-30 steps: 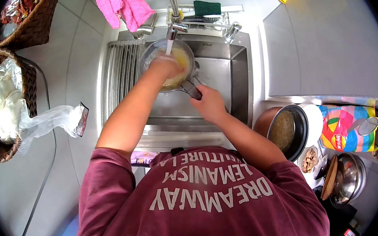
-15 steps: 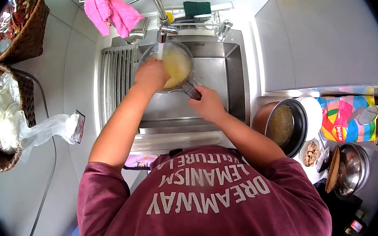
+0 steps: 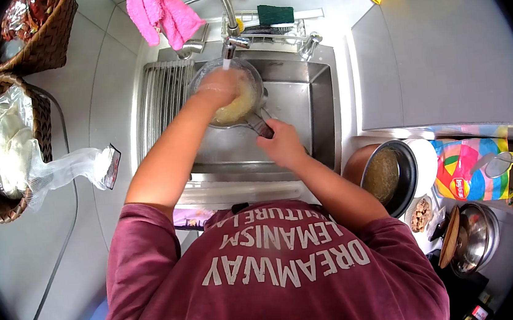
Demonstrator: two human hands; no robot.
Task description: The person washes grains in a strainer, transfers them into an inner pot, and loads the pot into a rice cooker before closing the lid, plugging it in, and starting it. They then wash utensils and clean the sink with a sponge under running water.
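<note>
A round grey long-handled vessel (image 3: 197, 82) is over the sink beneath the tap; I cannot tell whether it is a pan or a strainer. Inside is a pale yellow, wet mass (image 3: 236, 108) that looks like noodles, with water running onto it from the tap (image 3: 228, 50). My right hand (image 3: 282, 143) is closed around the vessel's handle (image 3: 258, 124). Down in the vessel, touching the yellow food under the stream, is my left hand (image 3: 220, 87). Its fingers are blurred and partly hidden.
The steel sink (image 3: 290, 120) has a roll-up rack (image 3: 167, 100) along its left side. Right of it, a dark-lined pot (image 3: 409, 173) tilts beside white dishes and a chip bag (image 3: 455, 168). Woven baskets (image 3: 42, 119) stand left. A pink cloth (image 3: 159, 15) hangs behind.
My left hand has moved farther up and right within the vessel, over the yellow food. My right hand keeps its hold on the handle. The whole view has shifted slightly.
</note>
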